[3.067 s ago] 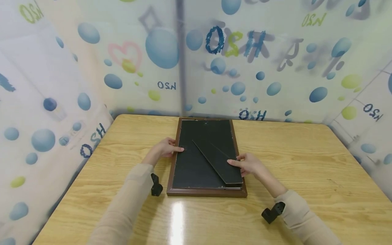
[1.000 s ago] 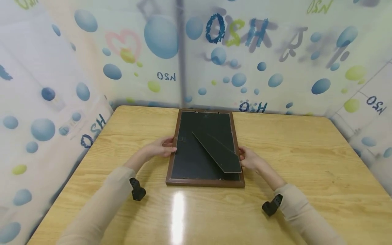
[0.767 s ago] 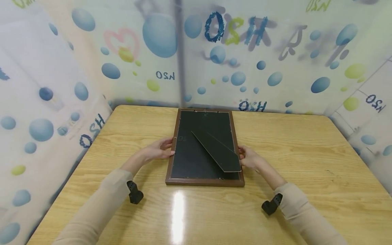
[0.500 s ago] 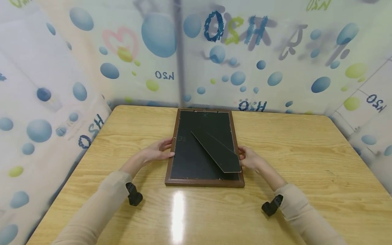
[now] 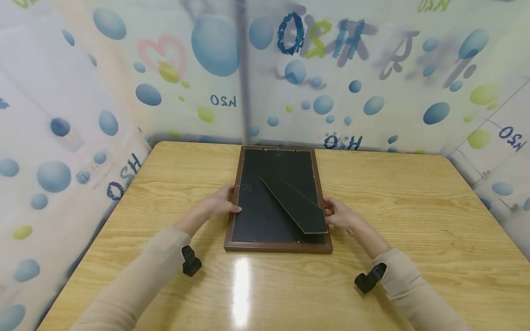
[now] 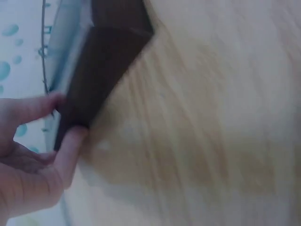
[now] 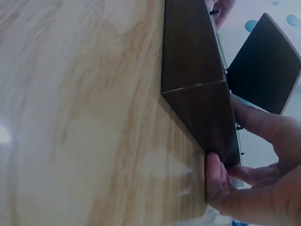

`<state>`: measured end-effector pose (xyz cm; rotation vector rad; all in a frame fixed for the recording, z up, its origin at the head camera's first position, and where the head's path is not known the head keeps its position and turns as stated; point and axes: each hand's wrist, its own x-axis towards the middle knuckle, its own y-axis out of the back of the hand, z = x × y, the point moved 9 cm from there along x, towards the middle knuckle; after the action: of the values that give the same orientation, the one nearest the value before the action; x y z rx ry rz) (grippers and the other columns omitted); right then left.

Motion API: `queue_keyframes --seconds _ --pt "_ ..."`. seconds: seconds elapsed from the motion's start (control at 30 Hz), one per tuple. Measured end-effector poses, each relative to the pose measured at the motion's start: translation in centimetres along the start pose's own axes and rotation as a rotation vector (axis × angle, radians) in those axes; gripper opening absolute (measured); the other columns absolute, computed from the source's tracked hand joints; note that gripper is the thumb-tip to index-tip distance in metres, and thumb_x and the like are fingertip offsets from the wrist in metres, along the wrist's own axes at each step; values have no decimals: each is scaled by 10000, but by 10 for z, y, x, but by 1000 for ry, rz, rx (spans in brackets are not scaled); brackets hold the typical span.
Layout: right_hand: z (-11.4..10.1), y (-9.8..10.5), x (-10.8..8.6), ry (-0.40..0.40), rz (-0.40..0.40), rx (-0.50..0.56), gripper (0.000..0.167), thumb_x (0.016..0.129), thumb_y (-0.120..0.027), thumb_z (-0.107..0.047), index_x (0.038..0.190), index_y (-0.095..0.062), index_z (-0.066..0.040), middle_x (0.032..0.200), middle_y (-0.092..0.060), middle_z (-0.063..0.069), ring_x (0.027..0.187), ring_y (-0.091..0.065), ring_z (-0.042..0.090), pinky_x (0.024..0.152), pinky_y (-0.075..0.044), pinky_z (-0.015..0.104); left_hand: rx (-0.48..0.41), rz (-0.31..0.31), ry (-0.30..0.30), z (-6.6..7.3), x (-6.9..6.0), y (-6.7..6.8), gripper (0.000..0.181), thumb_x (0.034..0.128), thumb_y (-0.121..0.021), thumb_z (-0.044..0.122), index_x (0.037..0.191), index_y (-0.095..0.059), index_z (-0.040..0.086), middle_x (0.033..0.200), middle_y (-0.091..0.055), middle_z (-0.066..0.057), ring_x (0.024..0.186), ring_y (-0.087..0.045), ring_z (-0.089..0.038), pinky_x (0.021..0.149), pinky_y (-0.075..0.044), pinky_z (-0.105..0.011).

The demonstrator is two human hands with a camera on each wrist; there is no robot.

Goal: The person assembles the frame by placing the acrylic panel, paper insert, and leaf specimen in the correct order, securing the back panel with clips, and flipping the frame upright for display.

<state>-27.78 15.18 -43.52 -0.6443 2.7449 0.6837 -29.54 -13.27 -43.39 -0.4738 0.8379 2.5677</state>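
A picture frame (image 5: 278, 247) with a brown rim lies back side up on the table, showing its black backing board (image 5: 261, 220). Its black easel stand (image 5: 300, 209) sticks up from the backing at an angle, reaching toward the lower right edge. My left hand (image 5: 217, 202) grips the left edge, thumb on top; the left wrist view shows the fingers (image 6: 73, 146) against the frame's side. My right hand (image 5: 340, 215) holds the right edge beside the stand's wide end. In the right wrist view its thumb (image 7: 258, 120) is over the back, its fingers (image 7: 214, 174) low at the side.
The light wooden table (image 5: 414, 220) reflects a bright strip of light near its front. Behind it hangs a patterned curtain (image 5: 352, 59) with blue and green dots, close to the frame's far edge. Similar cloth (image 5: 62, 207) lines both sides.
Since the oldest frame, my right thumb has left the stand's top and the hand holds the frame's edge; the stand sits more raised. My left thumb moved outward, then slightly in again.
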Motion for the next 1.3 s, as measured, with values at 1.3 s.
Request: queue_keyframes --seconds 1.3 --pt "14 11 3 -99 -62 139 684 843 -551 63 1409 -169 96 1383 -260 300 1060 -511 198 766 -504 191 -143 -193 -175 -16 -10 -4 865 880 -609 206 1468 7 51 1517 -70 -223 1399 -64 -384 1113 -198 -536"
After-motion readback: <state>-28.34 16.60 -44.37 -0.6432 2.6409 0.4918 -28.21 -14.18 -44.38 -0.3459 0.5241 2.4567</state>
